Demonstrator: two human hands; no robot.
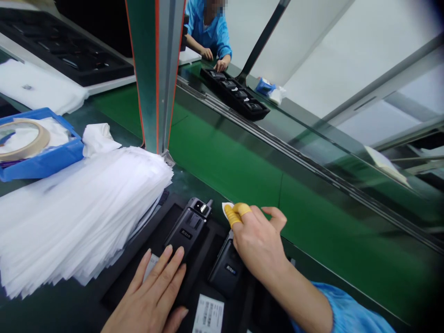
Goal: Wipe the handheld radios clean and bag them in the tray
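Observation:
My left hand (pixel 156 289) lies flat with fingers stretched out, its fingertips at the lower end of a black handheld radio (pixel 185 231) marked "Riton". Two fingers of my right hand (pixel 258 233) wear yellow finger cots and pinch a small white piece (pixel 226 208), cloth or paper, I cannot tell which. That hand is over the top of a second black radio (pixel 225 268), hiding part of it. Both radios rest in a black foam tray (pixel 138 273). A white barcode label (pixel 209 313) shows below the second radio, and another is partly under my left fingers.
At left a thick stack of white sleeves (pixel 86 208) lies beside the tray, with a blue bin (pixel 45 157) holding a tape roll (pixel 24 141) behind it. A metal post (pixel 163 83) rises beyond. Across the green conveyor (pixel 243 162), a co-worker (pixel 210 32) handles another black tray (pixel 243 99).

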